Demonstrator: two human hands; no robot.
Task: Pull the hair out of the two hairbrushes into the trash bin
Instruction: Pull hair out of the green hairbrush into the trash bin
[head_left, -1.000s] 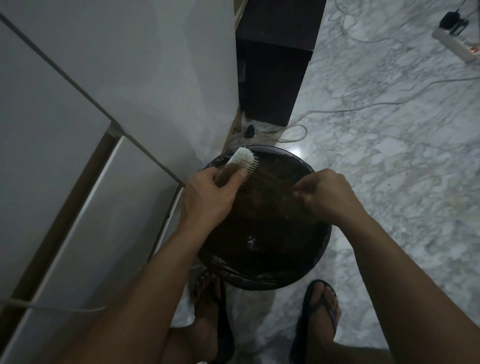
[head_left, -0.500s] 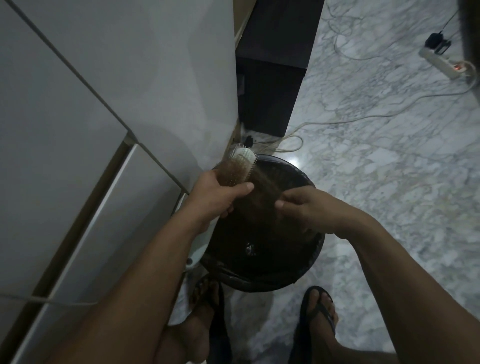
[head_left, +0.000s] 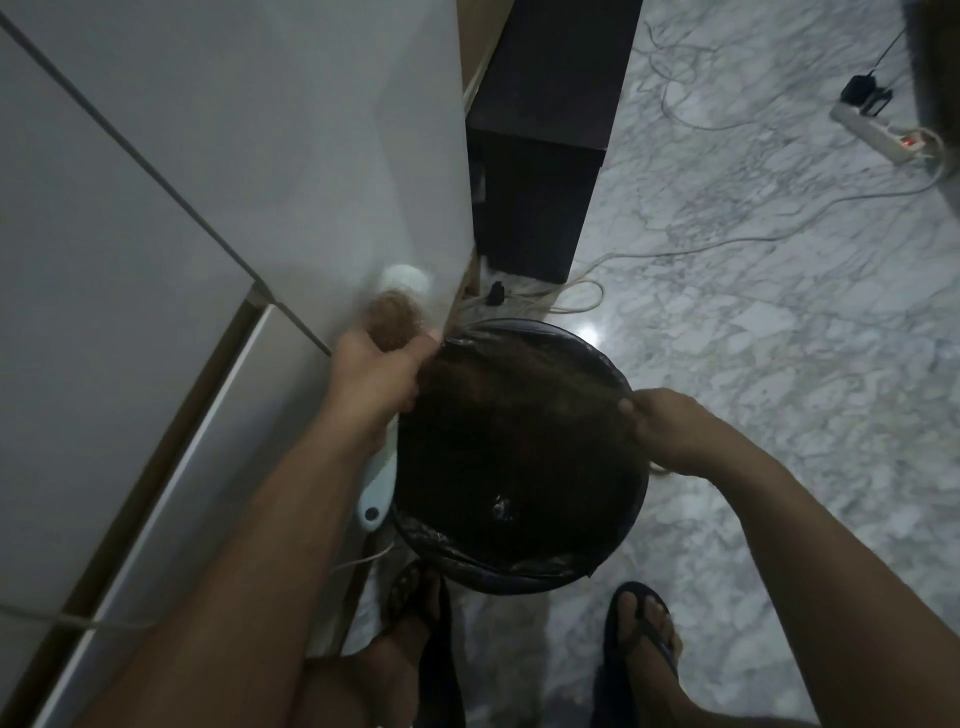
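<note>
Since a second ago we have swung our pale round hairbrush with its brown mat of hair (head_left: 390, 312) up and to the left, off the bin and against the grey cabinet door (head_left: 218, 171), while our right hand (head_left: 670, 426) has drawn away to the bin's right rim. A thin web of brown hair strands (head_left: 519, 384) now stretches between brush and right hand, over the round black bin with its dark liner bag (head_left: 519, 566).

Our left hand (head_left: 376, 376) is wrapped tight round the brush just below its head; the pale handle end (head_left: 373, 506) sticks out under the wrist. Our right hand's fingertips are pinched closed on the strands. The brush head is blurred, so we cannot tell how much hair is left in it.

We judge this to be the pulling step on one brush; a second brush is not in view. Next the pulled hair should come free and be let go over the bin, then another pinch at the bristles.
</note>
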